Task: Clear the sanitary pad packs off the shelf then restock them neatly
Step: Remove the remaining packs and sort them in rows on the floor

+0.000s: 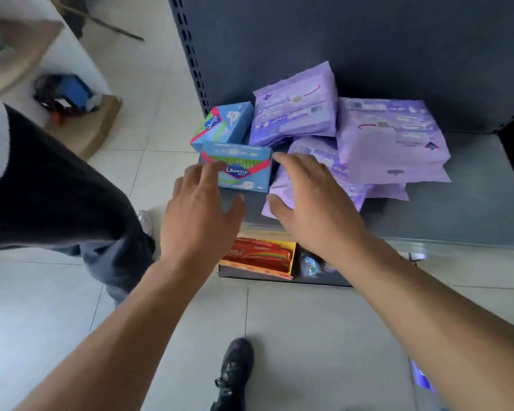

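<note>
Libresse pack (244, 170) and purple packs (389, 137) sit jumbled on the shelf (472, 209); left hand (198, 209) and right hand (306, 200) hover spread, holding nothing — either clearing or neat restocking is unfinished.

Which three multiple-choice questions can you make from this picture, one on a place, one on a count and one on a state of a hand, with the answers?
1. Where does the front blue box stand?
A. left of the purple packs
B. on the floor
C. on top of the purple packs

2. How many blue boxes are on the shelf?
A. one
B. two
C. five

3. What is the left hand doing?
A. gripping a purple pack
B. spread open at the front blue box
C. closed in a fist

Answers: 1 A, it stands at the shelf's left end. 2 B, a second box stands behind. 3 B, fingers are spread, gripping nothing.
</note>
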A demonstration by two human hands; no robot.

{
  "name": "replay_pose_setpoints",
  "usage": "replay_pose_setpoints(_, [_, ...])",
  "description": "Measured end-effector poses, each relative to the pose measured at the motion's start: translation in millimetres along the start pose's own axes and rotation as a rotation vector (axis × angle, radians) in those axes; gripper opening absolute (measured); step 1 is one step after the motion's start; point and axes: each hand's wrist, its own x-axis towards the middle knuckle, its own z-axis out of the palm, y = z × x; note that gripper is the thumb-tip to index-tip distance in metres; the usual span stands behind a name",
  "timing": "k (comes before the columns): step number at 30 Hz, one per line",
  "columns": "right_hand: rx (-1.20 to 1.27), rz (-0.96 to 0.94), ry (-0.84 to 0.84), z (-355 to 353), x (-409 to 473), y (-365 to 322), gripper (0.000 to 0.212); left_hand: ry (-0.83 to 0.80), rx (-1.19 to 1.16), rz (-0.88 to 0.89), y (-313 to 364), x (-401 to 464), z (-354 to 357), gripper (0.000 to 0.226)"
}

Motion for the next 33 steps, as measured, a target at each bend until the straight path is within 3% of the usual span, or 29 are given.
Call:
replay_pose_setpoints(6, [-0.130,0.056,-0.036,48.6,56.9,-3.8,0.072,-0.065,-0.073,-0.072,-47.7,32.2,4.1,0.055])
replay_pose_setpoints(10, [-0.123,0.057,-0.014,60.4,64.3,-1.4,0.051,-0.086,-0.170,-0.089,-61.2,40.8,13.6,0.063])
replay_pose_setpoints(13, [0.065,0.048,0.000,51.9,57.5,-3.4,0.042,-0.065,-0.263,-0.043,-68.4,40.3,15.3,0.069])
replay_pose_setpoints(17, [0.448,0.192,0.021,20.5,38.5,-3.2,0.029,-0.039,-0.378,0.023,-62.0,33.6,9.0,0.067])
replay_pose_setpoints(21, [0.818,0.306,0.053,-9.8,4.3,16.9,0.020,-0.260,-0.780,-0.037,-25.0,15.7,5.0,0.059])
replay_pose_setpoints(24, [0.957,0.444,0.127,-29.3,-36.3,45.7,0.025,-0.369,-0.901,-0.066,17.3,0.0,14.6,0.057])
replay_pose_setpoints(30, [1.210,0.686,0.304,-73.9,-140.8,111.6,0.047,-0.532,-0.912,-0.042,114.5,-49.0,70.0,0.051])
replay_pose_setpoints(33, [1.272,0.785,0.397,-90.6,-199.1,147.4,0.043,-0.605,-0.883,-0.019,169.5,-88.2,108.1,0.051])
